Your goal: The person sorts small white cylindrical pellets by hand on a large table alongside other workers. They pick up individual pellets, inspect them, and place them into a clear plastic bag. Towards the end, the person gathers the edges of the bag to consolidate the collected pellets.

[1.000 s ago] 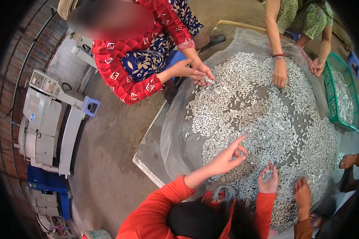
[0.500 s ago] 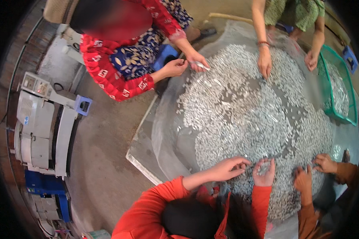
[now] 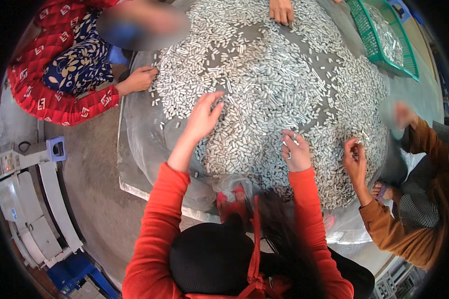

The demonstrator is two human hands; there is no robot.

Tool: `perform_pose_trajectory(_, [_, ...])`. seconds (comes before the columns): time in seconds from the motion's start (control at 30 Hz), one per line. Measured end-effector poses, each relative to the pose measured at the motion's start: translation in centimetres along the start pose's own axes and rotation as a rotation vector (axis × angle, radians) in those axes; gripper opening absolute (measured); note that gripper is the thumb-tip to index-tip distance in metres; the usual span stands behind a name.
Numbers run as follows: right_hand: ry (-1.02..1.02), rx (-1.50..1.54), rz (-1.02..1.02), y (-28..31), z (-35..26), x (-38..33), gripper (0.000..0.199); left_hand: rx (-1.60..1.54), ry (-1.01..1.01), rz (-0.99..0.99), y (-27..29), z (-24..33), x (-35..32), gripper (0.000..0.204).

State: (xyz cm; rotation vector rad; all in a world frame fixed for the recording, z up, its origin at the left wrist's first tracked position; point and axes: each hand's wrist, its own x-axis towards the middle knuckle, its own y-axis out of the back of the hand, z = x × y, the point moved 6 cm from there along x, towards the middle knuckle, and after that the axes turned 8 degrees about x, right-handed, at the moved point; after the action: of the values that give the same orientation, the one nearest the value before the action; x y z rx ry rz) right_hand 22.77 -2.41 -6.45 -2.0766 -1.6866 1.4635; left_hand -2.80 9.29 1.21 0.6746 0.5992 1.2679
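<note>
A broad heap of small silvery cylinder-shaped pieces (image 3: 264,94) lies spread over a grey sheet. My left hand (image 3: 203,117) reaches over the left part of the heap, fingers apart and thumb out, with nothing visible in it. To its right, nearer me, my right hand (image 3: 297,153) is curled over the heap. Small silvery bits show between its fingers and by its palm; how many it holds is hidden. Longer, brighter silvery pieces (image 3: 316,74) lie here and there among the short ones.
Co-workers' hands are at the pile: one at the left edge (image 3: 140,79), one at the far side (image 3: 282,11), one at the right (image 3: 355,162). A green plastic basket (image 3: 366,37) holding long silvery pieces stands far right. Grey machinery (image 3: 32,199) stands left.
The view has shifted, bringing the heap nearer. My left hand has stretched out farther left over the heap. My right hand, palm up before, has turned over and curled.
</note>
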Motion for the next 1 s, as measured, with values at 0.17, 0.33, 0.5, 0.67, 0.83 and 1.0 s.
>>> perform_pose_trajectory(0.17, [0.554, -0.967, 0.265, 0.1, -0.9, 1.4, 0.023, 0.359, -0.052, -0.052, -6.1, -0.7, 2.7, 0.039])
perform_pose_trajectory(0.33, [0.572, -1.097, 0.264, -1.3, -1.8, 2.1, 0.023, 0.283, 0.064, -0.351, -7.6, 1.5, 2.6, 0.044])
perform_pose_trajectory(0.5, [0.525, -1.020, 0.220, -1.7, 0.1, 4.5, 0.025, 0.026, 0.128, -0.511, -9.2, 2.0, 2.1, 0.048])
perform_pose_trajectory(0.67, [0.117, -0.782, 0.006, -4.2, 2.4, 3.3, 0.028, -0.326, 0.279, -0.619, -9.3, 2.2, 0.2, 0.054])
perform_pose_trajectory(0.83, [0.628, -1.086, -0.265, -8.4, 0.0, -1.3, 0.024, -0.292, 0.129, -0.927, -6.7, 3.3, -1.6, 0.038])
perform_pose_trajectory(1.0, [0.673, -1.295, -0.074, -5.9, -3.8, -2.2, 0.016, 0.107, -0.235, -0.216, -0.6, 4.2, -2.5, 0.020])
